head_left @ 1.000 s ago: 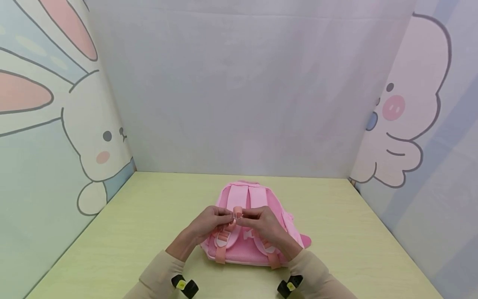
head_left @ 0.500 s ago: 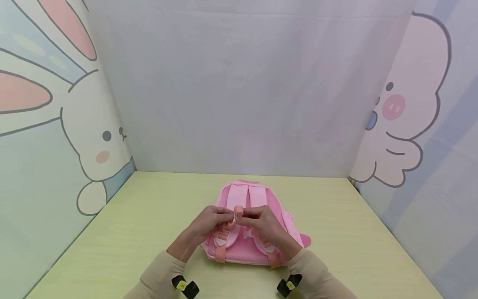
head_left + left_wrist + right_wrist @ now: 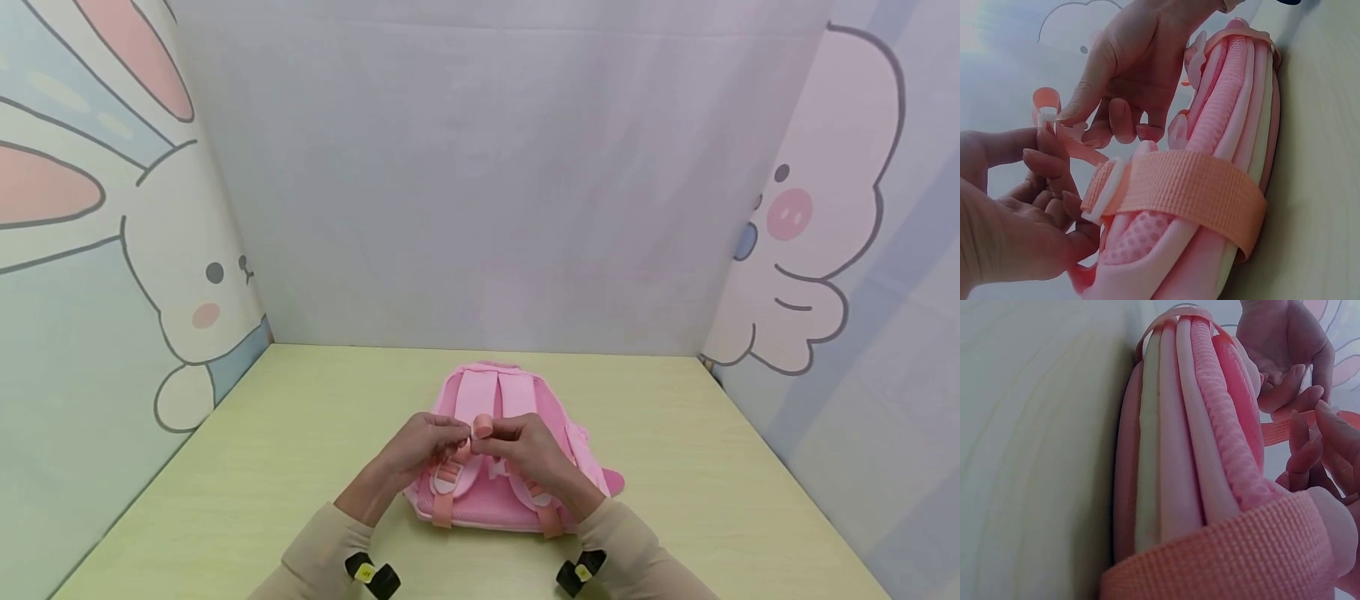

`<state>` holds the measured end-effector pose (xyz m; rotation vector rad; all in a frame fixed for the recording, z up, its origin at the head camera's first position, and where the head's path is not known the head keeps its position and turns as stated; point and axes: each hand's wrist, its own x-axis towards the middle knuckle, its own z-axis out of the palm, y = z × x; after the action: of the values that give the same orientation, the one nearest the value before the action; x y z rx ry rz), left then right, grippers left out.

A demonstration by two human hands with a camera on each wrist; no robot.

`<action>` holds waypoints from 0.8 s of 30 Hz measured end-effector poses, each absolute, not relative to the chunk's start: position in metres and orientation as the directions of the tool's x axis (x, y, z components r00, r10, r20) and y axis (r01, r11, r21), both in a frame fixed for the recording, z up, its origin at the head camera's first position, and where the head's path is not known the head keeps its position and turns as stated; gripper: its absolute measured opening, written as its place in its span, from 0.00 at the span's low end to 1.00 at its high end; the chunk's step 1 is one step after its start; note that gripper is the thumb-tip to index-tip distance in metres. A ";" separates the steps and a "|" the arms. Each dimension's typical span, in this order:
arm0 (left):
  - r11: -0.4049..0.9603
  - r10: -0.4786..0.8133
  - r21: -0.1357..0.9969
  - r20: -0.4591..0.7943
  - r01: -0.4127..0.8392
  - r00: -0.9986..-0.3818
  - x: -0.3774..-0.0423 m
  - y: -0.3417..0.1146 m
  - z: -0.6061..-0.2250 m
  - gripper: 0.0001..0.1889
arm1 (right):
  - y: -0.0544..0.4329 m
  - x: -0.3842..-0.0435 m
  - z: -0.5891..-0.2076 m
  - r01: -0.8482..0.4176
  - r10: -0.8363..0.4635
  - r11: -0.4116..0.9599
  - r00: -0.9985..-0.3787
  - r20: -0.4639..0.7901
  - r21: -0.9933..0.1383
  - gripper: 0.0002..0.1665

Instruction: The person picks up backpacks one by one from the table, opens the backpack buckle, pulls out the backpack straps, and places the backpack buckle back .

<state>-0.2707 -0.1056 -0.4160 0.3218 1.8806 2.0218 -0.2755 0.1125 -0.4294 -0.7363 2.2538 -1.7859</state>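
A pink backpack (image 3: 480, 512) lies on the table with its shoulder straps upward. Over its middle, both hands hold an orange webbing strap (image 3: 483, 426), which bends up into a small loop between them. The left hand (image 3: 429, 440) pinches the strap from the left. From the right, the right hand (image 3: 528, 446) pinches it too, with its thumb beside a small white plastic piece (image 3: 1047, 117) under the loop. In the right wrist view, part of the strap (image 3: 1277, 432) runs from the bag to the fingers, which partly hide it.
White adjuster buckles (image 3: 447, 475) and wide orange webbing (image 3: 1179, 187) sit at the bag's lower part. The pale yellow table (image 3: 315, 417) reaches back to a grey cloth wall (image 3: 480, 183). Side walls carry cartoon animals. Each sleeve bears a black strapped device (image 3: 373, 575).
The strap loop has shifted slightly to the right and tilted, its gap from the left fingertips a little wider. Bag and forearms stay nearly still.
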 end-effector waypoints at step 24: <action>0.016 0.466 0.998 -0.062 -0.062 -0.883 -0.271 -0.110 -0.414 0.13 | 0.117 -0.277 -0.426 -0.318 -0.504 0.214 -0.846 0.175 -0.924 0.14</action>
<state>-0.2712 -0.1101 -0.4145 0.4128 1.9265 1.9252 -0.2774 0.1172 -0.4262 -0.7926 2.3150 -1.6979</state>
